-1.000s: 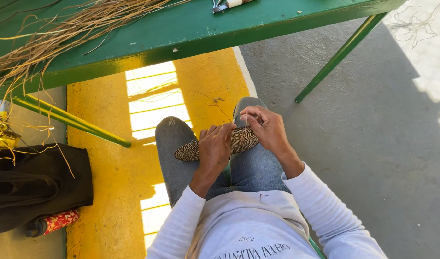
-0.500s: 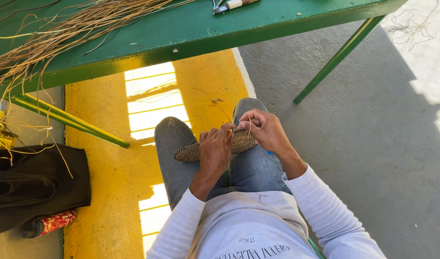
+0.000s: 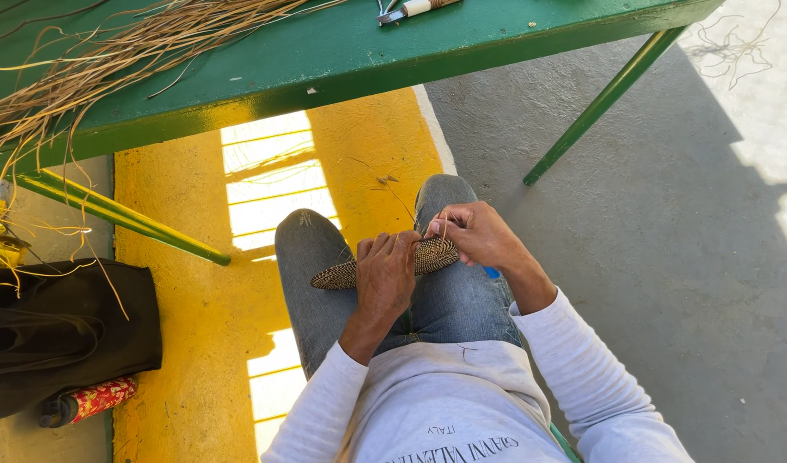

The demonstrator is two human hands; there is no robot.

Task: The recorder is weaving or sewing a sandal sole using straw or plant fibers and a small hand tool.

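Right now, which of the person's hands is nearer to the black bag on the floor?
Left. The left hand grips the flat woven straw piece on the side toward the black bag; the right hand holds its far end.

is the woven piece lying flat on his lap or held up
Held up: both hands, left hand and right hand, grip the woven piece edge-on above the knees.

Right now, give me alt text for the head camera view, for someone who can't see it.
A seated person in jeans holds a flat woven piece over their lap, left hand gripping its middle and right hand pinching a thin strand at its end. Ahead stands a green table strewn with dried fibres; a black bag lies on the yellow floor.
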